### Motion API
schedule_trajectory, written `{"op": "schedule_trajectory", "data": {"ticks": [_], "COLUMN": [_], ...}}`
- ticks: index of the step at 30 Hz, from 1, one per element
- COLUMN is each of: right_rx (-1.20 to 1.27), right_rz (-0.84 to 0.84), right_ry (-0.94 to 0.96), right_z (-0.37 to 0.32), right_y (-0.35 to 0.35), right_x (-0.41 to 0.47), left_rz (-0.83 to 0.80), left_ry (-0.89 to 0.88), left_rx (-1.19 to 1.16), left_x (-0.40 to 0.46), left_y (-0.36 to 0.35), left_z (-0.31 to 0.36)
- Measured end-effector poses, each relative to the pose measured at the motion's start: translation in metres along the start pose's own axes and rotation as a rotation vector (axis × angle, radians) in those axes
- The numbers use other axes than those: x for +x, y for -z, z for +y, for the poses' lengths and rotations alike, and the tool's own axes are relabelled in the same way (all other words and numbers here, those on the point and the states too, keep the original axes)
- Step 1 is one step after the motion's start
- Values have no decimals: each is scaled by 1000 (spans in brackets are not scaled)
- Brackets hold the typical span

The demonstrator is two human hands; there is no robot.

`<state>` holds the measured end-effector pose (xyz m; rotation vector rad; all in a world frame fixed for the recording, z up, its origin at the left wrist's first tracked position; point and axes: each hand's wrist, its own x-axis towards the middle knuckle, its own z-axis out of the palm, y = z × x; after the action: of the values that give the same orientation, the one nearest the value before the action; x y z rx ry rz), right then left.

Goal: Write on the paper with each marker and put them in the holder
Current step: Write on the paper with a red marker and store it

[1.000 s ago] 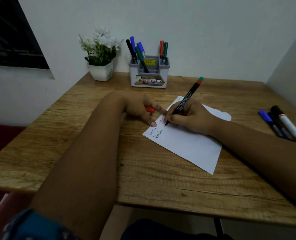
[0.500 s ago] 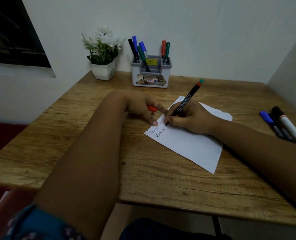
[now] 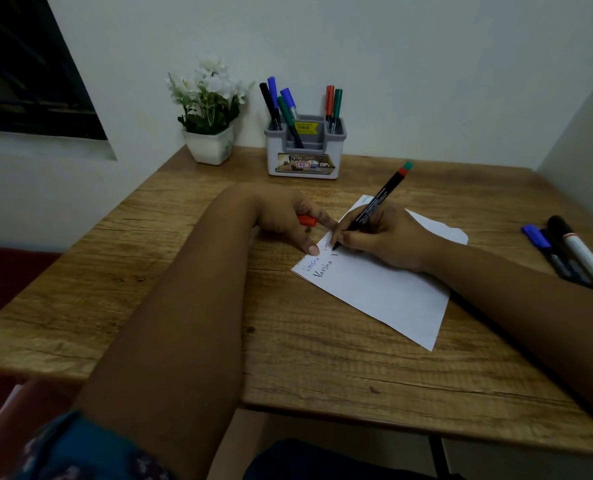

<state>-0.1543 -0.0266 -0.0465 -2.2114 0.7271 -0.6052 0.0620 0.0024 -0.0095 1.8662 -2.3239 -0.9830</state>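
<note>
The right hand (image 3: 388, 237) pinches a black marker (image 3: 374, 206) low on its barrel, the tip touching the sheet of paper (image 3: 385, 292), which lies in front of the grey holder (image 3: 305, 150). The left hand (image 3: 288, 220) curls around a red cap (image 3: 306, 221), one fingertip pressing the paper's edge. The marker looks light and stiff, probably smooth, so a low grip seems best. The thin paper would likely slide if not held down. More markers (image 3: 565, 252) lie right of the paper.

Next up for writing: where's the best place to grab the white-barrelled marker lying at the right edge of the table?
Grip the white-barrelled marker mid-barrel from above, fingers across its width. It lies flat with a dark marker close along its left, so come from its right side.
</note>
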Motion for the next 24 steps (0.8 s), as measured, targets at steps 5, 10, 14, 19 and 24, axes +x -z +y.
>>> {"op": "schedule_trajectory", "data": {"ticks": [5,10,14,19,24], "right_rx": [-15,-10,6,-4,-40], "right_rz": [-14,6,0,31,7], "right_ry": [-7,-18,-9,-19,-6], "right_z": [1,1,3,5,4], "right_y": [1,-2,2,4,4], "right_x": [1,2,2,3,2], "left_rz": [3,13,7,-2,13], "left_ry": [0,7,8,1,5], "left_rx": [-25,-30,-24,-31,-35], "left_x": [-1,-1,-1,-1,-1], "left_y": [-1,-1,-1,0,-1], "left_z": [0,1,1,0,1]}}
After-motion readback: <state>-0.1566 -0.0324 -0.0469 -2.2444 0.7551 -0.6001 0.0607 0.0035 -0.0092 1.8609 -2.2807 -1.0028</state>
